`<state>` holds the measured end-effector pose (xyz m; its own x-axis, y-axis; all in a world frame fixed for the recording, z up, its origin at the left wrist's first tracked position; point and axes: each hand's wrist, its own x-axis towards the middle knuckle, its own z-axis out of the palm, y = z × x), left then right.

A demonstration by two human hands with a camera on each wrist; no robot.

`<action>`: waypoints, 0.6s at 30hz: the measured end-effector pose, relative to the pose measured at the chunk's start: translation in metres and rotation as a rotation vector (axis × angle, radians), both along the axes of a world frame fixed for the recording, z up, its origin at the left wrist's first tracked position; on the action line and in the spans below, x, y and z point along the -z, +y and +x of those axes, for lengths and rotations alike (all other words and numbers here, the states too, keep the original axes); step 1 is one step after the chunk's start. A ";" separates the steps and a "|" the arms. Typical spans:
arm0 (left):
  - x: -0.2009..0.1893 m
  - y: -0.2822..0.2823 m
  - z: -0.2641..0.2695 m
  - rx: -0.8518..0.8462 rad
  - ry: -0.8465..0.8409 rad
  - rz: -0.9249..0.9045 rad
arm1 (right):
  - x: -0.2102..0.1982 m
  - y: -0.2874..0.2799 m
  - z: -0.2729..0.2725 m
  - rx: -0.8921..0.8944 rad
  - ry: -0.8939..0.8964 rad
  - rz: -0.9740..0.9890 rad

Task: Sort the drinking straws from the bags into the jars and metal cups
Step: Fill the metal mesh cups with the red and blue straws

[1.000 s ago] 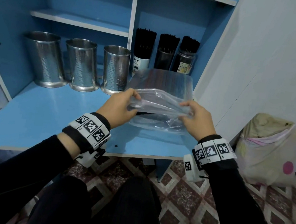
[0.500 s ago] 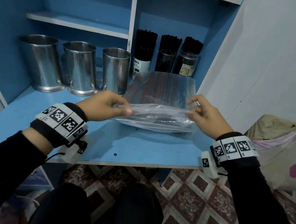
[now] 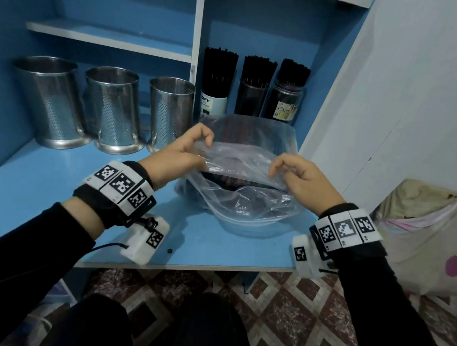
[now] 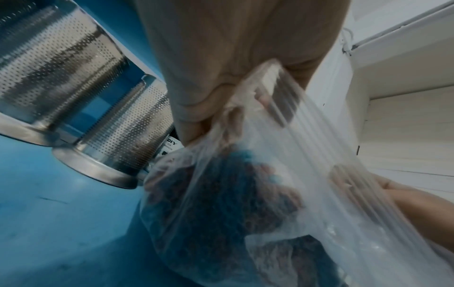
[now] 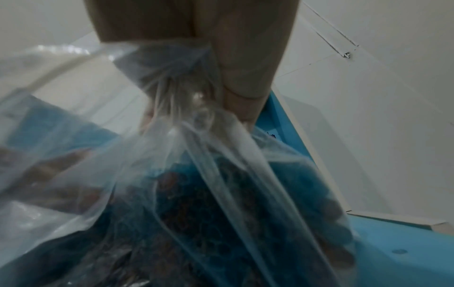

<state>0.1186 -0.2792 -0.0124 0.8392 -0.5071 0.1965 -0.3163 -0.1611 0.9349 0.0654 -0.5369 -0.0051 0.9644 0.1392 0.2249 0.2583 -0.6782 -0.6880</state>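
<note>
A clear plastic bag (image 3: pixel 243 199) of dark straws (image 3: pixel 229 180) lies on the blue shelf (image 3: pixel 38 178). My left hand (image 3: pixel 181 153) pinches the bag's mouth on the left and my right hand (image 3: pixel 297 177) pinches it on the right, holding the opening apart. The left wrist view has the bag (image 4: pixel 282 184) under my fingers (image 4: pixel 196 108); the right wrist view has its film (image 5: pixel 172 136) bunched in my grip. Three perforated metal cups (image 3: pixel 110 109) stand empty at the back left. Three jars (image 3: pixel 251 90) packed with black straws stand behind the bag.
A white divider (image 3: pixel 196 42) splits the cabinet above the cups and jars. A white wall panel (image 3: pixel 413 93) closes the right side. A cloth bag (image 3: pixel 426 238) sits on the tiled floor (image 3: pixel 290 320) at the right. My knees are under the shelf edge.
Both hands have lifted the bag's mouth and pulled it open toward me; before, they held it stretched flat and closed. The dark straws now show inside the opening.
</note>
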 end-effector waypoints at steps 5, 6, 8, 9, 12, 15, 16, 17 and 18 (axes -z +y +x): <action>0.010 -0.006 0.003 -0.195 -0.043 0.017 | 0.004 0.007 -0.001 0.031 0.047 -0.110; 0.012 -0.008 0.005 -0.271 -0.065 0.027 | 0.005 0.010 -0.001 0.028 0.038 -0.141; 0.017 -0.009 0.009 -0.364 -0.134 0.089 | 0.006 0.015 0.002 0.022 -0.036 -0.185; 0.019 -0.008 0.010 -0.396 -0.174 0.154 | 0.006 0.015 0.004 0.023 -0.084 -0.200; 0.019 0.000 0.014 -0.425 -0.190 0.407 | 0.006 0.010 0.007 0.045 -0.232 -0.195; 0.010 0.013 0.018 -0.287 -0.057 0.503 | 0.003 -0.003 0.010 0.116 -0.367 -0.207; 0.006 0.017 0.020 -0.224 -0.005 0.514 | 0.002 -0.008 0.011 0.157 -0.383 -0.203; 0.004 0.021 0.022 -0.163 0.034 0.539 | 0.003 -0.012 0.013 0.198 -0.386 -0.203; 0.003 0.024 0.024 -0.110 0.068 0.571 | 0.004 -0.016 0.015 0.229 -0.372 -0.220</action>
